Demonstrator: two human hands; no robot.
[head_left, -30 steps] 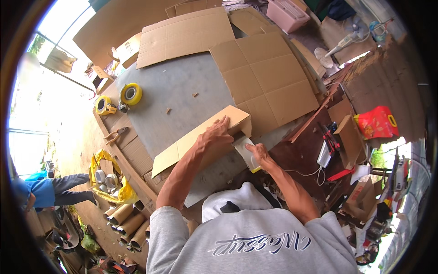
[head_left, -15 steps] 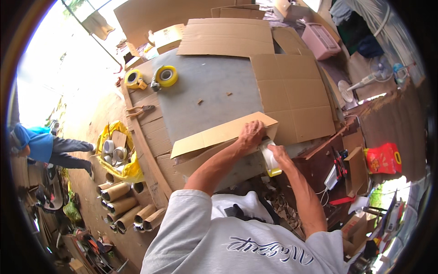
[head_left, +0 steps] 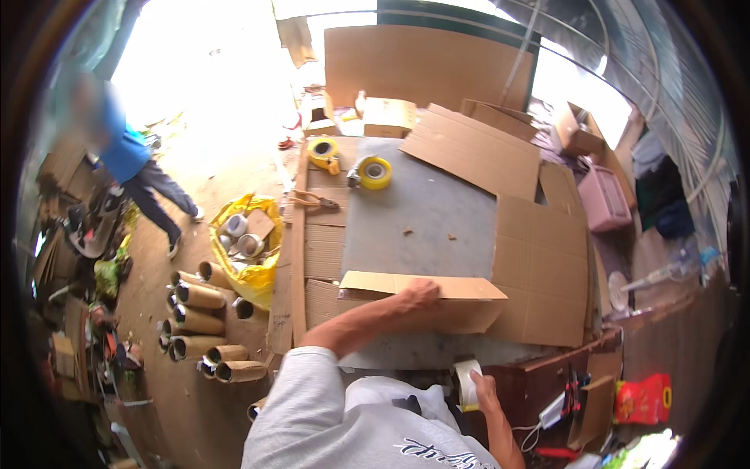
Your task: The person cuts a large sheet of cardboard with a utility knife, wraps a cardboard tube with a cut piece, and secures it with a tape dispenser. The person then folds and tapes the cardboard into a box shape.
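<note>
A long, narrow cardboard box (head_left: 469, 313) lies at the near side of the grey-topped table. My left hand (head_left: 422, 294) is closed over its upper edge, with the forearm reaching in from the lower left. Close to my body, off the table's near edge, my right hand (head_left: 486, 391) grips a pale tape roll (head_left: 467, 377) with a bit of yellow at its lower end. The right hand and the roll are apart from the box. Part of that hand's fingers is hidden behind the roll.
Two yellow tape rolls with dispensers (head_left: 376, 173) and orange-handled pliers (head_left: 314, 201) lie at the table's left. Flat cardboard sheets (head_left: 539, 273) cover its right. Cardboard tubes (head_left: 199, 320) and a yellow sack (head_left: 258, 289) stand on the floor. Another person (head_left: 137, 164) walks at far left.
My right hand with the tape roll has drawn away from the box toward my body. The box lies less slanted, my left hand still on it. The view has shifted.
</note>
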